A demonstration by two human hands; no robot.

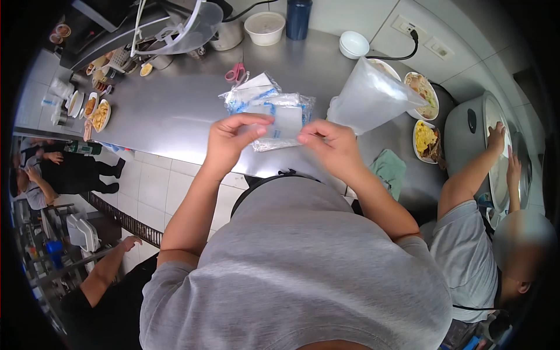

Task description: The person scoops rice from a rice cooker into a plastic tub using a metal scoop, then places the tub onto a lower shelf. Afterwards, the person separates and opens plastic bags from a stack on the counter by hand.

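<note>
Between my hands stretches a thin, see-through plastic film (287,121), possibly a small bag; its edges are hard to make out. My left hand (233,140) pinches it at the left side with thumb and index finger. At the right side, my right hand (333,146) has thumb and fingertips closed on it. Below and behind the film lies a heap of clear plastic packets with blue print (251,100) on the steel counter (169,111). Pink-handled scissors (235,72) rest just beyond the heap. A large translucent plastic bag (373,96) stands to the right of my right hand.
Bowls of food (427,140) and a green cloth (387,173) are on the right. A person in grey reaches into a big cooker (466,125) there. White bowls (354,44) and a blue tumbler (298,20) stand by the wall. Food dishes (100,115) sit left; other people are behind.
</note>
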